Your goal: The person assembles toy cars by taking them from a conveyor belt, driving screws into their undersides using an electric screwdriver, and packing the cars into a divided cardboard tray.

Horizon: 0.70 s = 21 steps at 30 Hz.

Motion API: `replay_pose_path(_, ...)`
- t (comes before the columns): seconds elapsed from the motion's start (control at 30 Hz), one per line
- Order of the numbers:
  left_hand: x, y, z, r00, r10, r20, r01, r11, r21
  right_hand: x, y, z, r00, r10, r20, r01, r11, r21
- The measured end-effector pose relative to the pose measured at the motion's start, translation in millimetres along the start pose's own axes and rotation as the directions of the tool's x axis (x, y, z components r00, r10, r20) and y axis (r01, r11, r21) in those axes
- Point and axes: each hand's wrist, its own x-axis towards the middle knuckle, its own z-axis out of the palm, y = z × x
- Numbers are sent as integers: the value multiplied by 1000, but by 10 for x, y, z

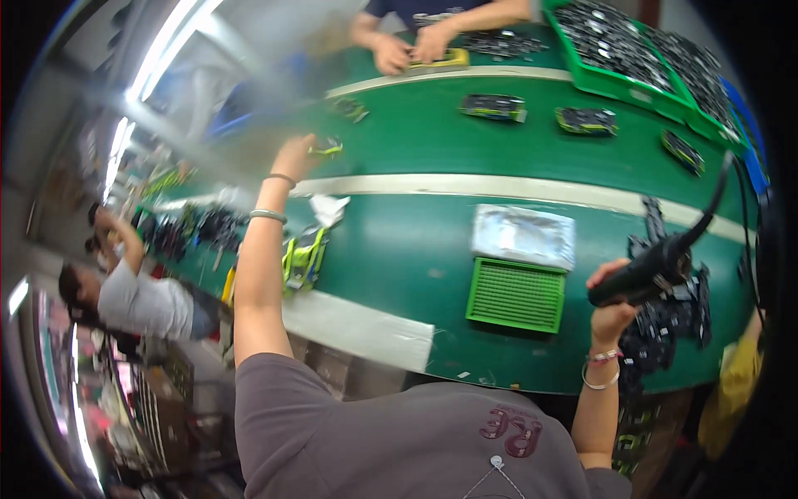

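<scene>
The broad, smooth-topped table (399,258) is plain deep green, crossed by a long flat off-white strip (465,185). The thick cylindrical tool (636,279) is solid black, and so is its curved rubbery cable (716,200). A small blurred part (331,148) shows lime yellow-green with dark areas; the chunky rectangular unit (492,106) across the table mixes black and lime. The rectangular plastic tray (515,295) is bright green, patterned with even rows of ridges, beside a shiny silver foil-like packet (524,237). The short-sleeved cloth shirt (374,441) is grey-brown with maroon lettering. One large plastic bin (619,90) is vivid green, its contents black flecked with silver.
</scene>
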Motion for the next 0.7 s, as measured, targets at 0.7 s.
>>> replay_pose_path(0.7,-4240,321,-357,583,-812,36,593,395,-701,107,-8,-53,996,43,78,-35,994,-106)
